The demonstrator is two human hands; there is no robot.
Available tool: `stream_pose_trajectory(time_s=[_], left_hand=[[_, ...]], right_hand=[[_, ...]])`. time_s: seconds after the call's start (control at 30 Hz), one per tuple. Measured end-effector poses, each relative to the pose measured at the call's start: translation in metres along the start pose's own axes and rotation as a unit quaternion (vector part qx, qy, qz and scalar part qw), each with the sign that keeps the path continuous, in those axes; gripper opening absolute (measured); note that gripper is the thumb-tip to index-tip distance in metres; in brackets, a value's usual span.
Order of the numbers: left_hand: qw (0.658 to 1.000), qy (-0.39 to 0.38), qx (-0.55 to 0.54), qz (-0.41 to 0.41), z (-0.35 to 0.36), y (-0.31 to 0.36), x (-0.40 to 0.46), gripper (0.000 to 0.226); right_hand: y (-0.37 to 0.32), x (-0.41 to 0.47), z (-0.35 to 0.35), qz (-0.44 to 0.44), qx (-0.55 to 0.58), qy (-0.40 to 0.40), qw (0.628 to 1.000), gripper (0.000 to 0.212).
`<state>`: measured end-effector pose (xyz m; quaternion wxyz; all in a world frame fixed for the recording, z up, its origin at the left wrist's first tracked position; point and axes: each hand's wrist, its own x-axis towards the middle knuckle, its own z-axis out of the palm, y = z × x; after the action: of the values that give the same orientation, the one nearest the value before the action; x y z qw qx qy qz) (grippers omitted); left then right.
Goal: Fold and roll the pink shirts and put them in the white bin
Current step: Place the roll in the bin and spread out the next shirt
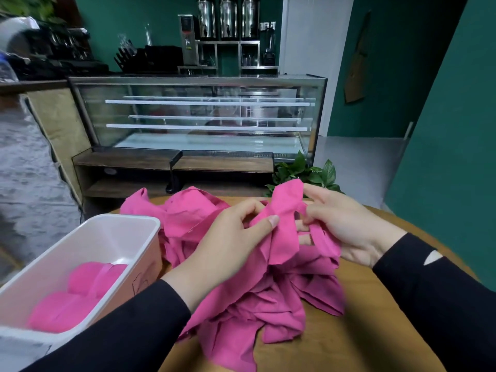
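White plastic bin [139, 237] at table's [375, 331] left edge, two rolled pink shirts [80, 294] inside. Crumpled pink shirt pile [255, 299] just right of bin. Leafy potted plant [308, 173] behind pile; glass display case [204, 116] farther back.

No text, label or number is legible anywhere.

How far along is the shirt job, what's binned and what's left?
Done: two rolled pink bundles lie in the white bin. In hand: the left hand and right hand both grip a crumpled pink shirt above the wooden table, not yet folded. Left: that shirt, and more pink cloth heaped behind it; how many shirts I cannot tell.
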<state>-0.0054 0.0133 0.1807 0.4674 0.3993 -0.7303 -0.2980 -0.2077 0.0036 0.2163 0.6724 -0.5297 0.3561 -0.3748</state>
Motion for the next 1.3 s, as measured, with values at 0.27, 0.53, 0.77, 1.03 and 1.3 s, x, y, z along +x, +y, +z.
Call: stream_pose_trajectory(time_s=[0.27,0.53,0.77,1.03,1.3], left_hand=[[0.996,0.024,-0.078,-0.030,0.015,-0.013,-0.012,0.009],[0.982,0.152,0.111,0.029,0.025,-0.021,-0.016,0.012],[0.973,0.122,0.174,0.090,0.032,-0.024,-0.028,0.035],[0.949,0.154,0.245,0.124,0.036,-0.028,-0.032,0.029],[0.961,0.183,0.202,0.047,0.033,-0.027,-0.029,0.024]], right_hand=[[0.010,0.000,0.003,-0.050,-0.082,0.039,0.995,0.056],[0.019,0.005,0.004,-0.019,0.015,0.115,0.993,0.029],[0.018,0.003,0.006,-0.004,0.022,0.122,0.992,0.025],[0.016,0.004,0.009,0.010,0.045,0.139,0.989,0.020],[0.023,-0.004,-0.002,-0.143,-0.549,0.361,0.740,0.028]])
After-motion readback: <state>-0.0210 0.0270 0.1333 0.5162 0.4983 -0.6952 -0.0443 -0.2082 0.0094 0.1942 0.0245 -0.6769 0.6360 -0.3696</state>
